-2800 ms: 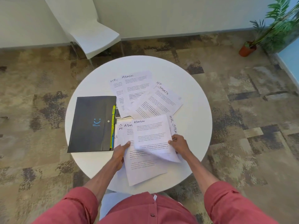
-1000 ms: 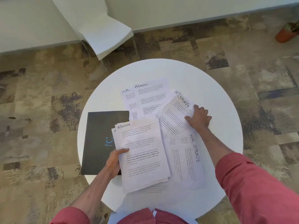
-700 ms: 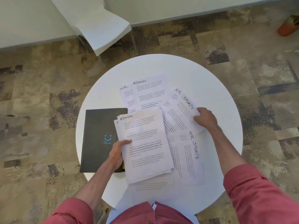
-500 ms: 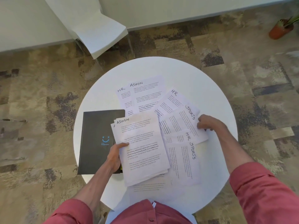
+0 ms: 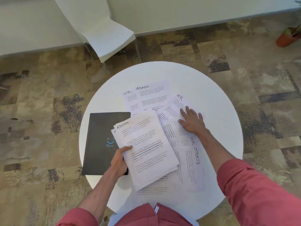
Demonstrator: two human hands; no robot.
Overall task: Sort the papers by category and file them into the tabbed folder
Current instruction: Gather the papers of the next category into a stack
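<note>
Right hand (image 5: 192, 123) — now on HR sheet (image 5: 176, 103)

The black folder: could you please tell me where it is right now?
In the head view the black folder lies closed on the left side of the round table, its right edge partly hidden by the ADMIN stack that the left hand holds.

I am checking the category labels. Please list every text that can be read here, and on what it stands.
"ADMIN": top of the stack in the left hand.
"HR": far left sheet.
"ADMIN": far sheet beside it.
"HR": tilted sheet under the right hand.
"HR", "SPORTS": near right sheets.
Folder logo text, printed paragraphs: too small.
</note>
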